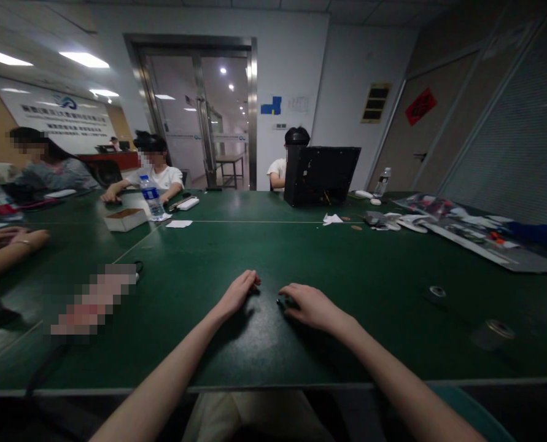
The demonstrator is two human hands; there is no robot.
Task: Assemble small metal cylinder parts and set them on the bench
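My left hand [239, 292] lies on the dark green table [264, 258] in front of me, fingers stretched forward and close together, with nothing in it. My right hand [308, 305] rests a hand's width to its right. Its fingers curl down over a small dark object [284, 302] that I cannot make out. Both forearms reach in from the table's near edge.
A water bottle [152, 197] and an open cardboard box [124, 219] stand at the far left. A black upright panel [320, 175] stands far centre, with a person behind it. Papers and small items [471, 232] lie far right. Two round metal discs [438, 291] sit right. Another person's hands [13, 239] rest at left.
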